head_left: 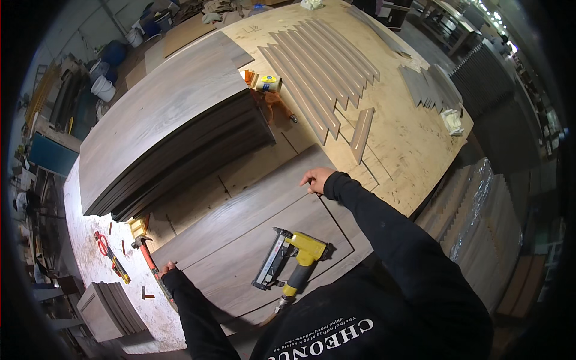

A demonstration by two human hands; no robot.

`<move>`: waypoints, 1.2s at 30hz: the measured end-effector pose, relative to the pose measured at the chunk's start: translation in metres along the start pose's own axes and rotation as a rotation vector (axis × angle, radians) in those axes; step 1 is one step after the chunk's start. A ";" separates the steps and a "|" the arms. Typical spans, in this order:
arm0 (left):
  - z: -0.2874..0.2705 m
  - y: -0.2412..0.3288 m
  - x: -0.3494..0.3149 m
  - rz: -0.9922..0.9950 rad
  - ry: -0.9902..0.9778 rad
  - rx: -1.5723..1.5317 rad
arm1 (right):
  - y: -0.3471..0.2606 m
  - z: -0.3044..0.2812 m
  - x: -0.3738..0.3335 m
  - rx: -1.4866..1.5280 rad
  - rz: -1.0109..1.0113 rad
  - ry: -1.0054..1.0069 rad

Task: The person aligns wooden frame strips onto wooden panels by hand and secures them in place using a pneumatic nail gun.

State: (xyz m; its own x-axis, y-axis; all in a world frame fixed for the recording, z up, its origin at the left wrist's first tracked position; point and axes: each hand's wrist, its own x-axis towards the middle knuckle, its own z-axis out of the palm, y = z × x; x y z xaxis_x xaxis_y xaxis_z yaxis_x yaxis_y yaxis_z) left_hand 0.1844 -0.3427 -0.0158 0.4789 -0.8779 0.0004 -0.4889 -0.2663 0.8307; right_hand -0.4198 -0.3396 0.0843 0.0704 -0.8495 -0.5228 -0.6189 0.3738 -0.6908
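A grey-brown wood-grain panel lies at the table's near edge, with long seams and a dark line near its right end. My left hand is at the panel's left end, fingers closed on its edge. At the far right corner of the seam, my right hand has its fingertips pinched on the wood. Between my arms, a yellow and black nail gun rests on the panel, its hose fitting toward my body. A hammer with a red handle lies next to my left hand.
A tall stack of wood-grain panels stands beyond. Slotted strips lie in a row at the far right, one loose strip nearer. An orange tool sits by the stack; red-handled scissors lie left. Wrapped panels stand right.
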 end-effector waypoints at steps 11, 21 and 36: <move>0.023 0.081 -0.037 0.013 0.163 0.453 | 0.014 0.001 -0.004 0.086 0.018 0.047; 0.093 0.211 -0.228 0.399 -0.667 0.087 | 0.026 0.007 0.004 0.101 -0.018 0.118; 0.111 0.252 -0.272 0.240 -0.812 0.148 | 0.041 0.002 -0.004 0.254 -0.116 0.128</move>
State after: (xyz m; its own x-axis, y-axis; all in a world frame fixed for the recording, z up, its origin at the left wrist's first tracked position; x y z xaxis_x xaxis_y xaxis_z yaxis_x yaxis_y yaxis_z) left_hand -0.1503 -0.2150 0.1310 -0.2924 -0.9149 -0.2784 -0.6269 -0.0365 0.7782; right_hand -0.4438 -0.3203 0.0566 0.0205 -0.9259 -0.3773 -0.3962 0.3389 -0.8533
